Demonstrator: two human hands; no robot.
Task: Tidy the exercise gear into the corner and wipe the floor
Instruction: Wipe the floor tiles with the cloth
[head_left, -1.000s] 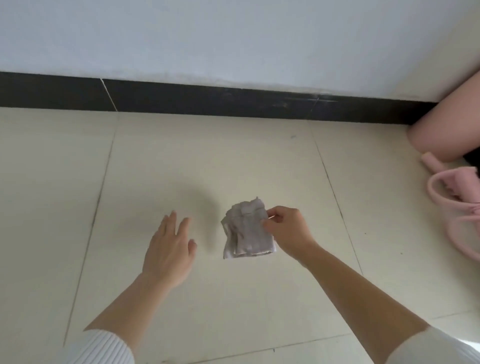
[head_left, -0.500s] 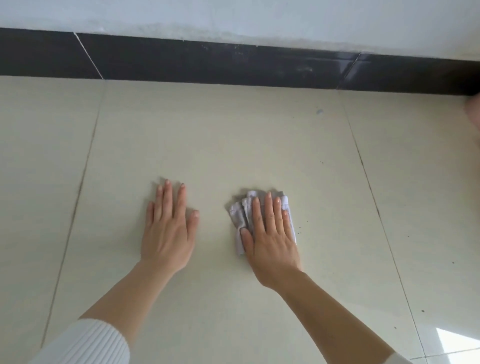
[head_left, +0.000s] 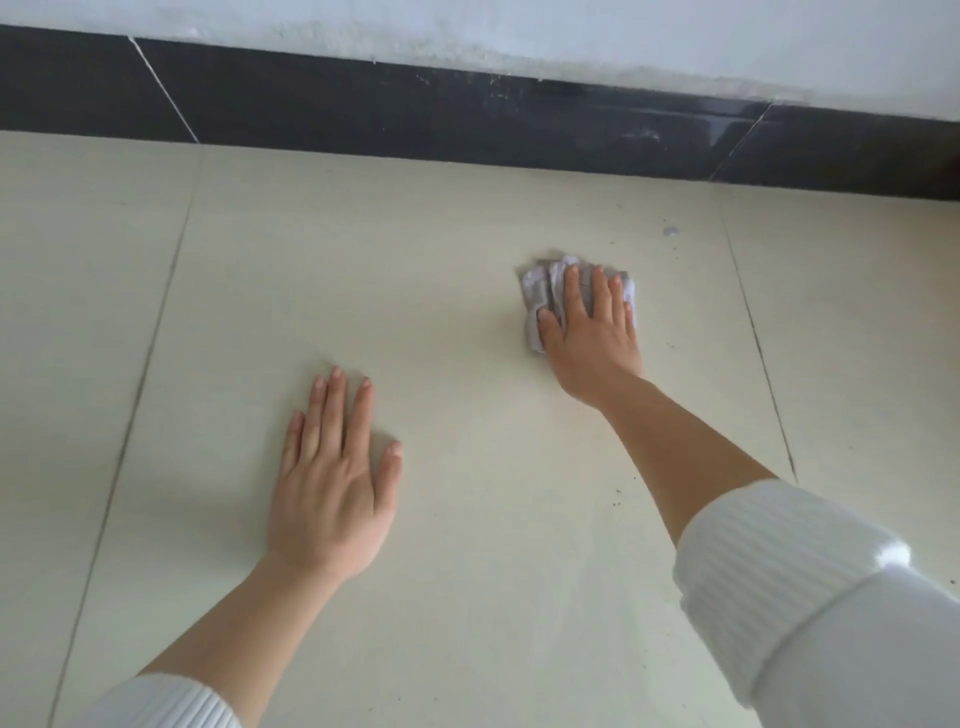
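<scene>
A crumpled grey cloth (head_left: 540, 293) lies on the cream tiled floor (head_left: 467, 519), a short way in front of the wall. My right hand (head_left: 592, 332) presses flat on top of it with straight fingers, and most of the cloth is hidden under the palm. My left hand (head_left: 332, 483) rests flat on the bare floor nearer to me and to the left, fingers spread, holding nothing. No exercise gear shows in this view.
A black skirting board (head_left: 467, 114) runs along the foot of the white wall (head_left: 519, 31) at the top. A small bluish speck (head_left: 670, 231) and dark crumbs (head_left: 618, 501) lie on the tiles right of the cloth.
My right hand set the cloth down, flattened on it and slid it forward and to the right, toward the wall. My left hand came down flat on the floor and stays there.
</scene>
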